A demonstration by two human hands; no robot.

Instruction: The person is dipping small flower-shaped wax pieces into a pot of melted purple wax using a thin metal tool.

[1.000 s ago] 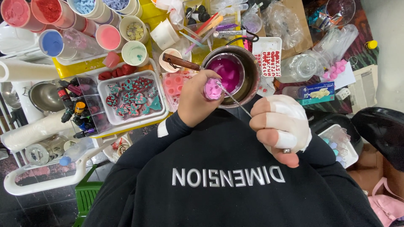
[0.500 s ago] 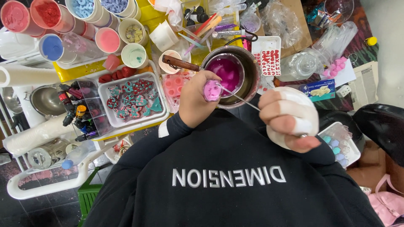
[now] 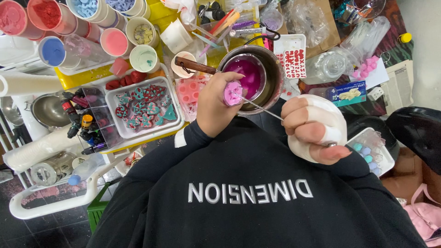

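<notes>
A metal pot (image 3: 271,80) of magenta liquid sits just beyond both hands, close enough to catch drips. The left hand (image 3: 215,108) is curled tight around a small pink piece (image 3: 232,93), held up at the pot's rim — the right hand (image 3: 312,128), closed on a white cloth (image 3: 333,121), pinches a thin metal pick (image 3: 259,106) whose tip meets that piece, seemingly to work its surface.

My left hand (image 3: 216,108) holds small moulded piece (image 3: 232,93) at near rim of metal pot (image 3: 274,76). Thin rod (image 3: 259,106) runs from piece to my right hand (image 3: 312,128), right of pot. Smaller bowl (image 3: 250,76) sits inside pot. Tray of shaped pieces (image 3: 144,110) left of my left hand; bottles (image 3: 80,121) left of tray. Cups (image 3: 115,41) behind tray. Small box (image 3: 374,149) right of my right hand.
</notes>
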